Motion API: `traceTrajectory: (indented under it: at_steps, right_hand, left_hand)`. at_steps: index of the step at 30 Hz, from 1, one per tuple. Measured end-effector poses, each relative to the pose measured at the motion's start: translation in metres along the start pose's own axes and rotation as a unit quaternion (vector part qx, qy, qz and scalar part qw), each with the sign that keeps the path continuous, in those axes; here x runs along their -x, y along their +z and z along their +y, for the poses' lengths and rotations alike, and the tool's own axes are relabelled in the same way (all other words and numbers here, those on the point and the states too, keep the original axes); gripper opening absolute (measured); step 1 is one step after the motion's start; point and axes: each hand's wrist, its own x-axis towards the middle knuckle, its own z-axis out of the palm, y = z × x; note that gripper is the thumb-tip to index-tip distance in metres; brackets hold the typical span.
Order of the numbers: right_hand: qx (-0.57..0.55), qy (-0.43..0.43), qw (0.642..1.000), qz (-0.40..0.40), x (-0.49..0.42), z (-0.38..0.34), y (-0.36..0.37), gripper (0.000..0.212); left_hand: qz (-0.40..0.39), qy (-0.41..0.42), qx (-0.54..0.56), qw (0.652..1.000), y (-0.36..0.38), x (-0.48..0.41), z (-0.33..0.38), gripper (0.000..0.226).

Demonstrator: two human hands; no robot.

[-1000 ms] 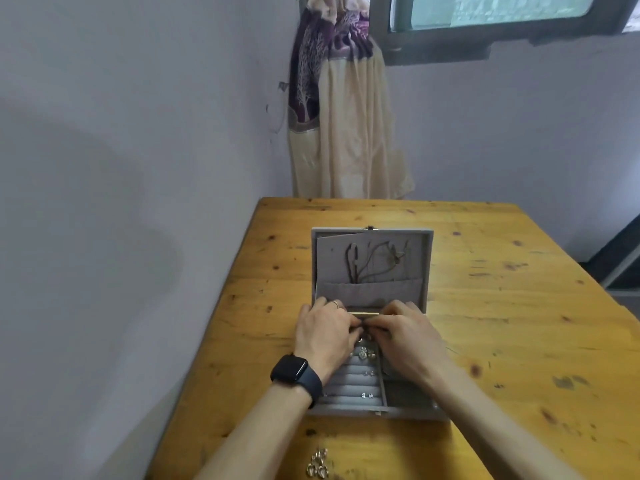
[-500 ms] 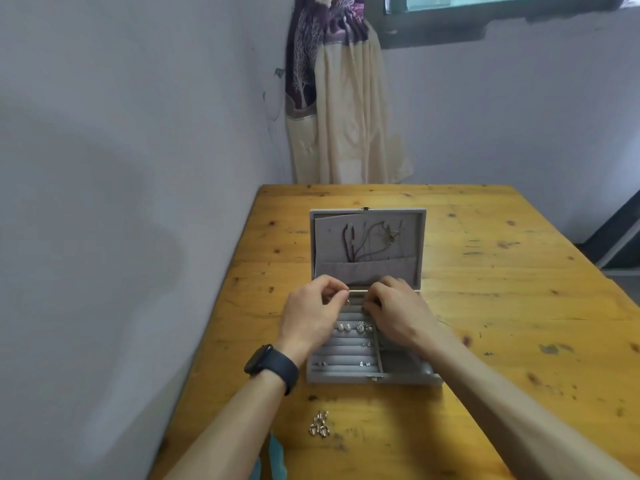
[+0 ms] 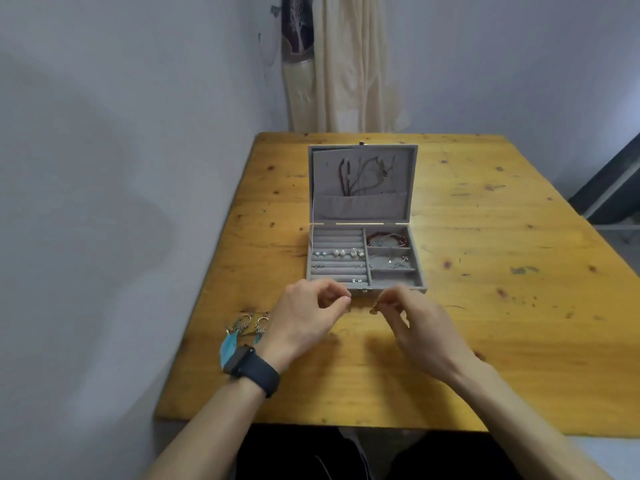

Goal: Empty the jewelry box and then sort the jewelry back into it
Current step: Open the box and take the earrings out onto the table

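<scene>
Nearest the camera, two bare forearms reach in from 6 o'clock over the near edge of the wooden tabletop [image 3: 485,306]. The left wrist wears a dark watch [image 3: 254,370].

Both hands hover just above the wood, close together but apart, their fingertips turned toward each other. The left hand [image 3: 304,317] has its fingers curled, thumb and forefinger pinching a small dark piece [image 3: 349,309] that hangs below the fingertips. The right hand [image 3: 415,323] pinches a small gold piece [image 3: 374,310] the same way. Both pieces are too small to say what kind of jewelry they are.

At 9 o'clock from the left hand, a pair of feather earrings [image 3: 242,327] lies flat on the tabletop near its left edge, the blue feathers partly hidden behind the watch.

At 12 o'clock from the hands, just beyond the fingertips, stands the grey jewelry box [image 3: 414,188], open, its lid upright at the far side. The left half of the base is ridged rolls holding a row of stud earrings [image 3: 339,252], with a few more studs in nearer rows. The right half has three compartments. A red bracelet [image 3: 388,240] is in the far one and thin silver pieces [image 3: 389,261] in the middle one. Dark cords [image 3: 360,174] hang into the lid's pocket.

Farthest off, at 12 o'clock, a cream curtain [image 3: 339,64] hangs against the wall.
</scene>
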Motion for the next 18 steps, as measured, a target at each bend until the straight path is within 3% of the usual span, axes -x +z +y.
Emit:
traceTrajectory:
  at_steps: [5,18]
  right_hand:
    - [0.008,0.007,0.995,-0.103,0.028,-0.004,0.008,0.002]
    - [0.085,0.019,0.986,-0.141,-0.013,-0.013,0.019,0.015]
  left_hand:
    - [-0.026,0.005,-0.073,0.997,0.014,0.025,-0.003,0.008]
    - [0.005,-0.006,-0.18,0.984,0.014,0.009,-0.014,0.018]
